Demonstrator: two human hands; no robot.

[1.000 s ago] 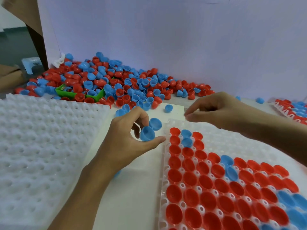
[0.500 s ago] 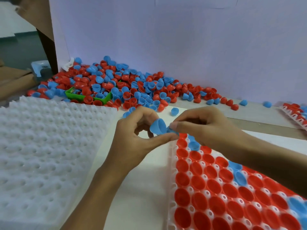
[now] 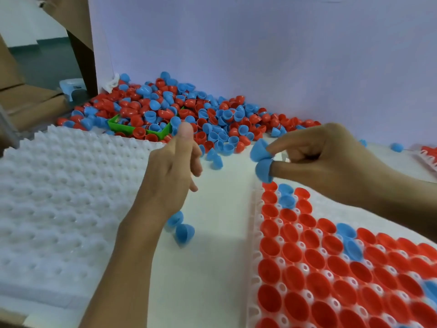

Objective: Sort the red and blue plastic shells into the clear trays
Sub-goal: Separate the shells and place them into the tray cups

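The right hand carries two small blue plastic half-shells capped on its fingertips, above the far corner of the clear dimpled tray filled mostly with red shells; the left hand hangs loose, fingers relaxed, gripping nothing; two more blue shells lie on the white table beside its wrist; a mixed red-and-blue heap sits behind.
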